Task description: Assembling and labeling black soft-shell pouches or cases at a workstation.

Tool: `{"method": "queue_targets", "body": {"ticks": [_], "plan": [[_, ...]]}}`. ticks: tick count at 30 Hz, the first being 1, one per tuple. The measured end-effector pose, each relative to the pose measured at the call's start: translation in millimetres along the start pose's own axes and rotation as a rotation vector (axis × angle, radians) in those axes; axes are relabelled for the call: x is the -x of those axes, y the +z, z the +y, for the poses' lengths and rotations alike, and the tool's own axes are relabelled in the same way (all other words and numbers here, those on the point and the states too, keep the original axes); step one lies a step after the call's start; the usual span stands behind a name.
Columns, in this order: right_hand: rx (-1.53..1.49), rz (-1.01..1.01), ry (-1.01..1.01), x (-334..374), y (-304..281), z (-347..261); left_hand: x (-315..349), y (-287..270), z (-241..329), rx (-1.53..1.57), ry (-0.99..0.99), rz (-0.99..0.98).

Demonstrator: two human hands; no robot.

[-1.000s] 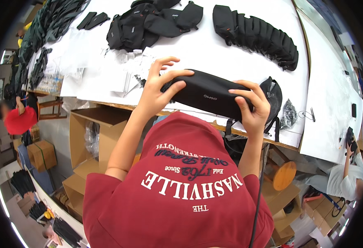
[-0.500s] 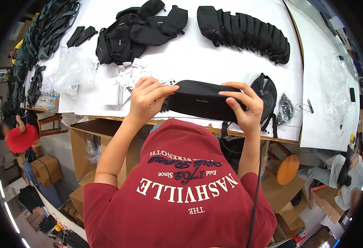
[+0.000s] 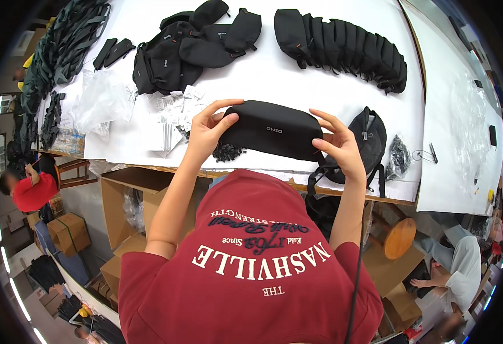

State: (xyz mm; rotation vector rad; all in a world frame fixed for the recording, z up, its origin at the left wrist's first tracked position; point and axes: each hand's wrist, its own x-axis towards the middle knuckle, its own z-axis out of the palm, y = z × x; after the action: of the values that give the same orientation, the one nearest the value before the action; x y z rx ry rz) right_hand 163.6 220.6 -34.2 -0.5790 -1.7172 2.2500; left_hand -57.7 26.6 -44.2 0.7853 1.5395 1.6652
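Between my two hands is a black fabric pouch [image 3: 271, 127], long and rounded, with small pale lettering on the face turned up. My left hand [image 3: 210, 127] grips its left end, thumb on the front face and fingers along the top edge. The right end is pinched by my right hand [image 3: 341, 143], its thumb on the face and its fingers at the upper corner. The pouch is held just above the white table [image 3: 251, 86], near its front edge. Right of my right hand, a black bag [image 3: 369, 137] with straps lies on the table.
At the back stand a heap of black bags [image 3: 171, 57] and a row of black pouches [image 3: 343, 49]. Small white tags [image 3: 177, 114], a clear plastic bag [image 3: 105, 103] and black straps [image 3: 68, 46] lie to the left. Black small parts [image 3: 227, 152] sit near the edge.
The pouch has tilted so that its lettered face shows more fully. Both hands have shifted with it, the left one moving right and up a little, and its right end has dropped slightly.
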Motion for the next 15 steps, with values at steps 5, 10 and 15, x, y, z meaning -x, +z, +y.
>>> {"method": "queue_targets", "body": {"ticks": [5, 10, 15], "plan": [[-0.029, 0.197, -0.129, -19.8, -5.0, 4.7, -6.7, -9.2, -7.6, -0.012, 0.020, 0.154], [0.330, 0.656, -0.485, -87.6, -21.6, -7.4, 24.0, -77.5, -82.6, -0.489, -0.160, 0.401], [1.102, 0.860, -0.862, -192.2, -48.6, 5.5, 53.1, -98.7, -119.8, -0.845, -0.112, 0.547]]}}
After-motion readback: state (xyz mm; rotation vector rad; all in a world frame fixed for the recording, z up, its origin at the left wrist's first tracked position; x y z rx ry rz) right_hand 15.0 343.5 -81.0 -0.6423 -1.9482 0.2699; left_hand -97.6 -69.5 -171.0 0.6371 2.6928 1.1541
